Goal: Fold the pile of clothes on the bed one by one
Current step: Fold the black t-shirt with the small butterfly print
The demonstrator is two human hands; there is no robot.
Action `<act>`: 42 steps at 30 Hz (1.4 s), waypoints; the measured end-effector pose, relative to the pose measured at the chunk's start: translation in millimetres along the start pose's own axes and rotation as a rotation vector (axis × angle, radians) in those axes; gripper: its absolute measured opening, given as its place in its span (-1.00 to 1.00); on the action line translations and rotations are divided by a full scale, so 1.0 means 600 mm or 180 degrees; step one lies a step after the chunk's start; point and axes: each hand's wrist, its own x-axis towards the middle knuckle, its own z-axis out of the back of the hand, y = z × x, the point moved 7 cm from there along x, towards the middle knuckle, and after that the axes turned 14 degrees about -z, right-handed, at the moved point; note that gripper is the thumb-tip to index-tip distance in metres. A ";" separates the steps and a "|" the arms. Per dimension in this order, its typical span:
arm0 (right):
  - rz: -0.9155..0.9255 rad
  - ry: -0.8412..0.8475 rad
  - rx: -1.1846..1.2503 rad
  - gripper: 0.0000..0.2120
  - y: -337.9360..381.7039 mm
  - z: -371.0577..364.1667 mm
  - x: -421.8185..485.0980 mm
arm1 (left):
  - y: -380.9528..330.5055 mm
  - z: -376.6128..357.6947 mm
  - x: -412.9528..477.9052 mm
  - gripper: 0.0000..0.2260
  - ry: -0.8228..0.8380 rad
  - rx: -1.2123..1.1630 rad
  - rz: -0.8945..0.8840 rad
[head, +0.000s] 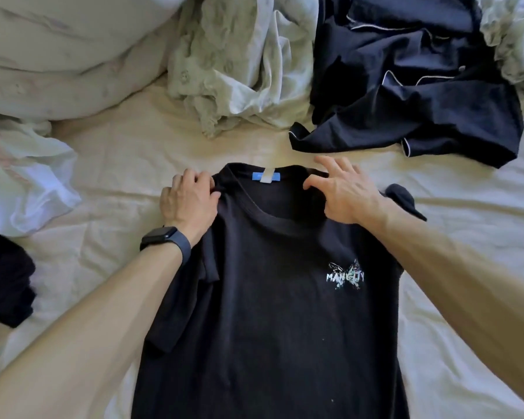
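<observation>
A black T-shirt [270,313] with a small butterfly print and a blue neck label lies face up on the cream bed sheet [127,164], collar away from me. My left hand [188,204], with a dark watch on its wrist, pinches the shirt's left shoulder. On the right shoulder rests my right hand [342,192], thumb and fingers curled onto the cloth by the collar. The left sleeve is folded in over the body. The right sleeve pokes out past my right wrist.
A navy garment with white piping [412,86] lies crumpled at the back right. A pale lace garment [233,65] is heaped at the back centre. A white cloth [25,182] and dark clothing [3,279] lie at the left. Pillows [67,49] fill the back left.
</observation>
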 end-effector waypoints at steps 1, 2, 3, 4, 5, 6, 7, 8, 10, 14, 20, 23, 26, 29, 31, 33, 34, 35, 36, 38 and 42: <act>-0.0019 -0.0024 0.0133 -0.60 -0.005 0.003 0.011 | 0.005 -0.001 0.003 -0.79 -0.0003 -0.0078 -0.0011; -0.0078 -0.0187 0.0512 -0.74 -0.013 0.015 0.019 | 0.012 0.002 0.007 -0.83 -0.0068 -0.0234 0.0003; -0.0249 -0.0409 0.1006 -0.87 -0.028 0.031 0.027 | 0.024 0.010 0.012 -0.86 -0.0187 -0.0466 0.0068; -0.0479 -0.0647 0.1456 -0.93 -0.047 0.046 0.036 | 0.040 0.019 0.018 -0.89 -0.0330 -0.0732 0.0180; -0.0694 -0.0859 0.1754 -0.90 -0.066 0.057 0.044 | 0.058 0.025 0.023 -0.92 -0.0427 -0.0969 0.0308; -0.0797 -0.0916 0.1868 -0.88 -0.079 0.062 0.051 | 0.073 0.026 0.029 -0.94 -0.0386 -0.1144 0.0414; -0.0797 -0.0768 0.1857 -0.91 -0.085 0.057 0.057 | 0.082 0.021 0.035 -0.96 -0.0206 -0.1249 0.0490; -0.0732 -0.0433 0.1769 -0.94 -0.085 0.042 0.060 | 0.088 0.011 0.039 -0.97 0.0008 -0.1302 0.0542; -0.0701 0.0367 0.1643 -0.68 -0.084 -0.008 0.046 | 0.089 -0.001 0.046 -0.95 0.0202 -0.1350 0.0650; -0.1192 -0.0154 0.1140 -0.49 -0.120 -0.049 0.001 | 0.052 0.001 0.050 -0.80 0.0084 -0.1068 0.0566; -0.1450 -0.0755 0.1458 -0.78 -0.174 -0.041 -0.024 | 0.038 0.015 0.026 -0.79 -0.0304 -0.0603 0.0256; -0.1540 -0.1032 0.1659 -0.79 -0.187 -0.021 -0.021 | 0.060 0.023 0.065 -0.77 -0.0500 -0.1065 0.0555; -0.1675 -0.0753 0.1226 -0.71 -0.188 -0.039 -0.007 | 0.064 0.009 0.090 -0.74 -0.0081 -0.1000 0.0540; -0.1829 -0.0686 0.1085 -0.57 -0.187 -0.057 -0.025 | 0.048 -0.006 0.062 -0.64 0.0032 -0.1153 0.0491; -0.1974 -0.0817 0.1145 -0.50 -0.189 -0.066 -0.056 | 0.037 -0.006 0.011 -0.50 -0.0094 -0.0950 0.0516; -0.2098 -0.1061 0.1161 -0.40 -0.186 -0.072 -0.095 | 0.025 -0.001 -0.052 -0.35 -0.0242 -0.0433 0.0475; -0.2084 -0.1184 0.1162 -0.34 -0.177 -0.072 -0.114 | 0.023 0.000 -0.082 -0.29 -0.0310 -0.0273 0.0494; -0.2004 -0.1266 0.1151 -0.31 -0.161 -0.072 -0.132 | 0.024 -0.001 -0.111 -0.23 -0.0351 -0.0231 0.0564; -0.1844 -0.1313 0.1108 -0.30 -0.136 -0.073 -0.149 | 0.025 -0.005 -0.141 -0.19 -0.0376 -0.0251 0.0632; -0.1329 -0.1325 0.0990 -0.33 -0.062 -0.080 -0.182 | 0.023 -0.009 -0.199 -0.17 -0.0446 -0.0314 0.0704; -0.0510 -0.0916 0.1197 -0.40 0.108 -0.098 -0.231 | 0.056 -0.019 -0.299 -0.18 -0.0452 -0.0687 0.1255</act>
